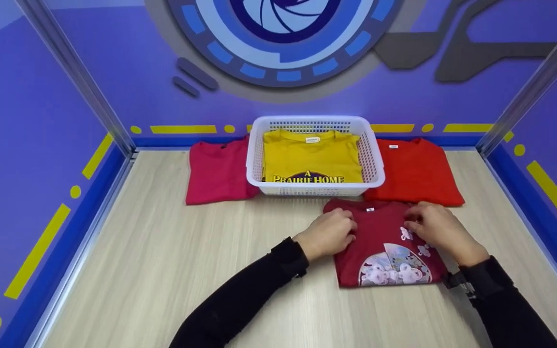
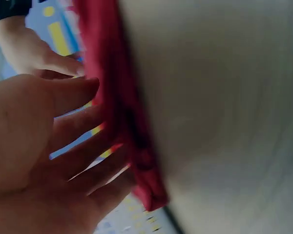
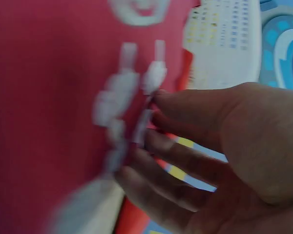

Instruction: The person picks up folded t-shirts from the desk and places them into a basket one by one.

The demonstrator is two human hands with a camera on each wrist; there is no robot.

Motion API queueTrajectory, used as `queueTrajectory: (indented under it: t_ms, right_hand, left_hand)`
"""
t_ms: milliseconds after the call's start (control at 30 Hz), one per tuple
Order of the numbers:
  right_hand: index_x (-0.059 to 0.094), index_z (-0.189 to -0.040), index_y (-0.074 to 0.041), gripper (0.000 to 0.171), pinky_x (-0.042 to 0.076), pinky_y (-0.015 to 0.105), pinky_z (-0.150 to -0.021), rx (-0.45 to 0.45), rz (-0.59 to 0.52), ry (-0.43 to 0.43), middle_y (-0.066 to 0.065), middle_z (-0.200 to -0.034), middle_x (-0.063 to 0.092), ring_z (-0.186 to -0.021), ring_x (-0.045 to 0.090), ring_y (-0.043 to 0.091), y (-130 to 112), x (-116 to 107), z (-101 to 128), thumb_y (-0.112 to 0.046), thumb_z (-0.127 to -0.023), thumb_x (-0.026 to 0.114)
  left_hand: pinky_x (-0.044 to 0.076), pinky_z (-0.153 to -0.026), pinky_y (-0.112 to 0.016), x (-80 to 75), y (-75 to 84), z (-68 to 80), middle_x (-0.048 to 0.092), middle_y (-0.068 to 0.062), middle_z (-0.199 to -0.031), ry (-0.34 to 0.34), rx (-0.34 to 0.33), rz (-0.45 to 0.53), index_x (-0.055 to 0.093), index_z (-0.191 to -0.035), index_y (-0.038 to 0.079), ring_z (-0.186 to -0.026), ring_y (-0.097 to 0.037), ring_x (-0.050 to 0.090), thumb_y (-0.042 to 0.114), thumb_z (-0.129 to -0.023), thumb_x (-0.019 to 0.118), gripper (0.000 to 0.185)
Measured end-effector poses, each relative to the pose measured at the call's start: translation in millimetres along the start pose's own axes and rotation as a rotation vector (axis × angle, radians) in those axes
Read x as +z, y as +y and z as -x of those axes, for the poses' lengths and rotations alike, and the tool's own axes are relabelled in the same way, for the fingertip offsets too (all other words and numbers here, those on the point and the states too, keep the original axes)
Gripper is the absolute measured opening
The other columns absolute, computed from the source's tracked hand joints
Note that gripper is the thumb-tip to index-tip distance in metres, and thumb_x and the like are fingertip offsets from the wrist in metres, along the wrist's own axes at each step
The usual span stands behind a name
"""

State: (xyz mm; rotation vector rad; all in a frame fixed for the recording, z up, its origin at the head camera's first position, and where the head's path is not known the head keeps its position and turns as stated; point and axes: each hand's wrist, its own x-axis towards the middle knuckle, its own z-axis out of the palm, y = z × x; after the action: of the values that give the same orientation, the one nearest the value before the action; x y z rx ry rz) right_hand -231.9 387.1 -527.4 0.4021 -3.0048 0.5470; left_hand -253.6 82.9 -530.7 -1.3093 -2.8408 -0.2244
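Note:
A folded dark red T-shirt (image 1: 380, 232) with a pale cartoon bear print lies on the table's right half, collar toward the basket. My left hand (image 1: 329, 234) touches its left edge, the fingers fairly straight and spread in the left wrist view (image 2: 53, 141). On the right, my right hand (image 1: 440, 229) pinches a small ridge of the shirt's fabric near the upper right side; the right wrist view (image 3: 210, 146) is blurred there. Just beyond the shirt stands a white plastic basket (image 1: 377, 179) with a folded yellow T-shirt (image 1: 312, 154) inside.
Left of the basket lies a folded pink shirt (image 1: 218, 171); right of it, a folded red-orange shirt (image 1: 414, 171). Both reach close to the basket's sides. Blue-purple printed panels (image 1: 114, 96) wall in the wooden table (image 1: 186, 251) at the back, left and right.

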Motion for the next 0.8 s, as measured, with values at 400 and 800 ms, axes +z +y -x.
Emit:
queueTrajectory:
  t_ms: [400,800]
  right_hand:
    - [0.083,-0.107,0.0,0.018,0.057,0.05,-0.081,-0.022,-0.01,0.001,0.014,-0.097,0.073,-0.088,0.066,0.029,-7.7,12.3,-8.4,-0.011,-0.093,0.086]
    - [0.082,-0.111,-0.002,0.021,0.056,0.048,-0.084,0.022,-0.017,-0.062,0.01,-0.098,0.07,-0.089,0.063,0.025,-41.0,28.4,-18.8,-0.017,-0.096,0.086]
  left_hand:
    - [0.059,-0.095,-0.032,-3.9,-10.4,-1.7,0.077,0.0,-0.111,-0.021,-0.05,0.034,0.087,-0.109,0.021,-0.109,-0.023,0.071,0.023,-0.102,0.08,0.011]
    - [0.06,-0.099,-0.038,-10.5,-39.2,29.0,0.077,-0.003,-0.112,-0.016,-0.077,0.063,0.087,-0.109,0.016,-0.111,-0.026,0.072,0.015,-0.099,0.079,0.012]
